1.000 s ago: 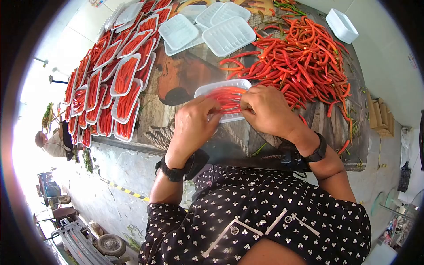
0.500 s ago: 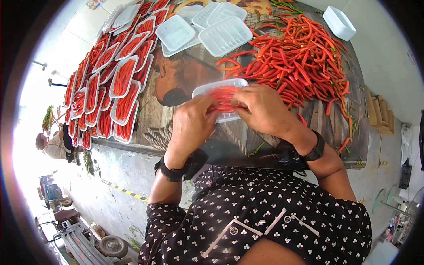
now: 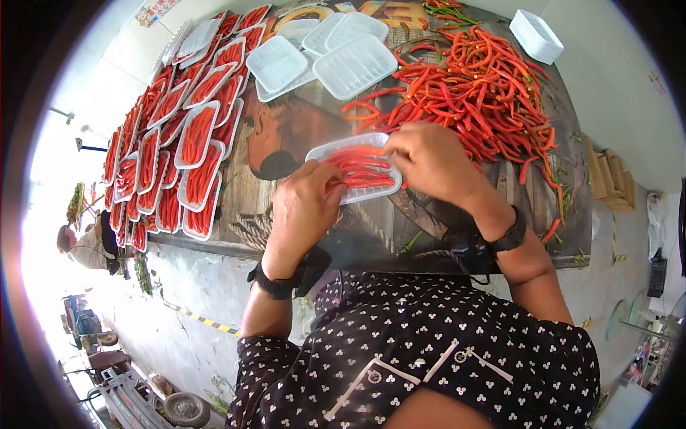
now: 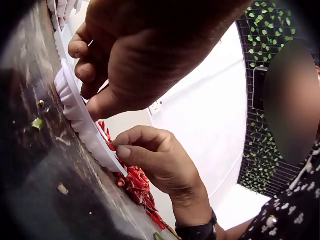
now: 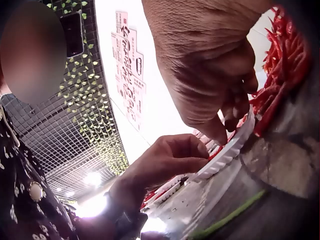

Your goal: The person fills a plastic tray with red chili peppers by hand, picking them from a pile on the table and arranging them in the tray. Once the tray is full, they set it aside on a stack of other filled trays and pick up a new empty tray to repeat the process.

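A white foam tray (image 3: pixel 391 187) with red chili peppers (image 3: pixel 363 166) laid lengthwise in it rests on the table before me. My left hand (image 3: pixel 306 204) is at the tray's left end, thumb and bent fingers pinching the pepper ends there. In the left wrist view that thumb lies right along the tray's rim. At the far right corner is my right hand (image 3: pixel 436 166), its fingers bent loosely over the other pepper ends. Its thumb and index finger stand slightly apart in the left wrist view, nothing visible between them.
Filled trays (image 3: pixel 194 136) overlap in stacks on the left. Empty trays (image 3: pixel 355 68) lie at the back. A big heap of loose red chilies (image 3: pixel 486 96) covers the right side, and a white tray stack (image 3: pixel 536 36) stands at the far right corner.
My right hand has drawn back toward the tray's far right corner, showing more of the peppers. The left hand stays at the left end. The view has shifted slightly.
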Demonstrator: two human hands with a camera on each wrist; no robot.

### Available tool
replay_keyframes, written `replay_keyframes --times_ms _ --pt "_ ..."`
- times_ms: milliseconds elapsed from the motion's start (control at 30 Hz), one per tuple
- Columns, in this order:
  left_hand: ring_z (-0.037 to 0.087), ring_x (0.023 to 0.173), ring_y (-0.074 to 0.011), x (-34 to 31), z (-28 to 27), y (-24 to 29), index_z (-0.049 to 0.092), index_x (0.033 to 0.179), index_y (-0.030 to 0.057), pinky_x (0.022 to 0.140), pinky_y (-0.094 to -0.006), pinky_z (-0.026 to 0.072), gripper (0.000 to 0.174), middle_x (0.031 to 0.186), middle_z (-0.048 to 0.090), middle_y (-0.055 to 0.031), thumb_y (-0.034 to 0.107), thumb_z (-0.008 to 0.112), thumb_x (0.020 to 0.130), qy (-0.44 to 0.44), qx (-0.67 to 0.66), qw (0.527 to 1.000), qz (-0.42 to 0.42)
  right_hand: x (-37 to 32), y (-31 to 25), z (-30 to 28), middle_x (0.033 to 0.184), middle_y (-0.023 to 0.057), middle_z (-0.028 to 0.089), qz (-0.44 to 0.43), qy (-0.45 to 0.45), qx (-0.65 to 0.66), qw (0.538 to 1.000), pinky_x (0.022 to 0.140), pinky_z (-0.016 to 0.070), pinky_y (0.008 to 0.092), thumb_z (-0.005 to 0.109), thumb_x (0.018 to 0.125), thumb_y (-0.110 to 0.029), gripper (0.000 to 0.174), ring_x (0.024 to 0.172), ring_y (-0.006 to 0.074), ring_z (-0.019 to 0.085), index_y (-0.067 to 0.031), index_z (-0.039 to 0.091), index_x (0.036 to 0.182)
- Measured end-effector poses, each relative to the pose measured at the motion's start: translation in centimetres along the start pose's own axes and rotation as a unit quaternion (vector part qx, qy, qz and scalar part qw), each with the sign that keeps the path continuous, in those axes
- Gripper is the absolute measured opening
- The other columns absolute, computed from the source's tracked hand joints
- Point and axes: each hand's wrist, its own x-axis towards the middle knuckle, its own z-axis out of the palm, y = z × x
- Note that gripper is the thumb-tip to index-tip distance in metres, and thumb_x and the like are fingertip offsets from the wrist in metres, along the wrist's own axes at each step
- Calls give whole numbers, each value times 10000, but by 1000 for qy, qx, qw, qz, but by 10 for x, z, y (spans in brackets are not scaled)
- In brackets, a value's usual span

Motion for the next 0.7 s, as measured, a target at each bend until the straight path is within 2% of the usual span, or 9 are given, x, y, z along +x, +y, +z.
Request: replay_keyframes --times_ms 67,100,200,300,433,600,700 --pt "638 742 -316 -3 -1 -2 662 881 68 654 -406 501 126 802 629 -110 104 690 763 13 -13 1000 -24 7 7 -14 807 107 649 87 7 -67 994 686 497 405 650 782 -86 65 761 304 625 -47 682 822" --pt "638 742 -316 -4 -2 -3 662 881 68 654 -406 501 126 802 629 -110 104 690 763 13 -14 1000 -23 10 14 -16 807 107 649 89 7 -68 994 686 497 405 650 782 -86 65 761 304 625 -47 682 822" --pt "641 743 -316 -4 -5 -2 668 894 67 656 -402 502 138 809 634 -115 115 701 769 11 -1 1000 -24 21 34 -16 855 99 657 47 14 -163 985 789 496 411 632 786 -74 117 871 303 615 -54 687 887" --pt "641 742 -321 -5 -4 0 665 891 60 656 -402 501 138 815 637 -119 121 700 772 13 -4 1000 -26 30 49 -6 882 95 660 10 0 -161 987 814 491 409 630 777 -65 142 908 305 605 -52 683 908" --pt "639 737 -328 -8 -4 -2 663 892 57 653 -403 498 132 818 637 -127 125 692 782 12 -2 1000 -28 36 46 -2 905 99 646 -10 -37 -166 985 821 491 407 637 762 -58 176 919 306 601 -43 676 933" --pt "634 720 -327 -10 -10 -3 658 887 47 646 -401 491 124 816 633 -136 118 690 790 16 -2 999 -43 35 42 -6 910 101 602 -16 -67 -163 984 793 488 413 652 738 -39 148 924 300 601 -47 652 886" --pt "629 694 -318 -11 -13 -6 657 882 40 628 -389 487 117 804 627 -134 108 692 793 28 -15 998 -51 36 49 -3 908 106 598 -7 -44 -141 989 759 491 416 660 744 -36 138 885 305 606 -41 632 880"
